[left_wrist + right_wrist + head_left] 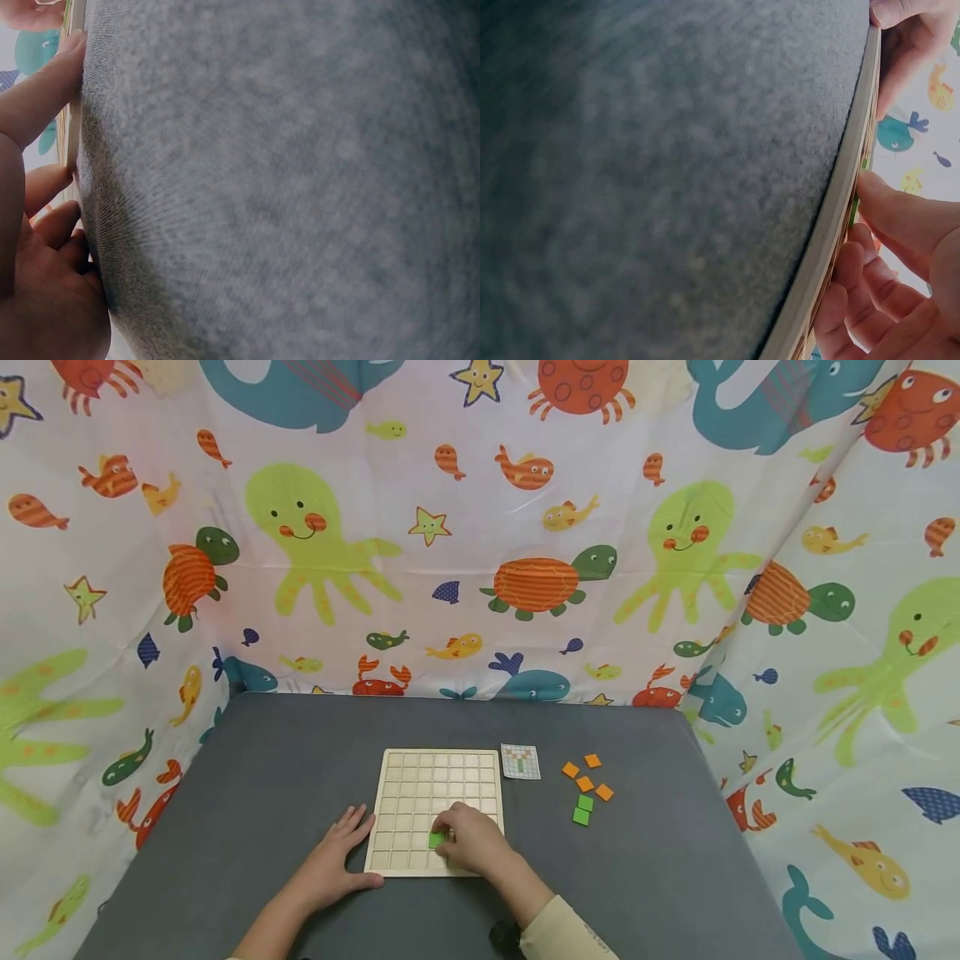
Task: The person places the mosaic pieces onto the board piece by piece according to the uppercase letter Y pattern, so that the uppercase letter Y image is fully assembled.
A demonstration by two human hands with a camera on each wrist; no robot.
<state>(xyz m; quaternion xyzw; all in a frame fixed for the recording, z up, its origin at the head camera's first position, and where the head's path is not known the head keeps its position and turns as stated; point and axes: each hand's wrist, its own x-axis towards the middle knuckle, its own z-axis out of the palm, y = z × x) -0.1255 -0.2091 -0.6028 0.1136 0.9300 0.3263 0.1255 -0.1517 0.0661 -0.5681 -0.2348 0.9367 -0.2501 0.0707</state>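
The left hand (333,862) rests with fingers extended at the wooden board's (405,789) left edge, while the right hand (474,840) seems to pinch a partly hidden green tile (436,840) on the board's lower part.

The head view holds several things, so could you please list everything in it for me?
Cloth: 1 or more, white with colourful sea animals, around the table
Table: 1, grey, under the board
Board: 1, pale wood, between the hands
Card: 1, white with coloured squares, right of board
Orange tiles: 4, orange, right of card
Green tiles: at least 3, green, two near the orange, one by right hand
Black object: 1, black, beside sleeve
Sleeve: 1, cream, right arm
Left hand: 1, bare, board's near-left corner
Right hand: 1, bare, over board
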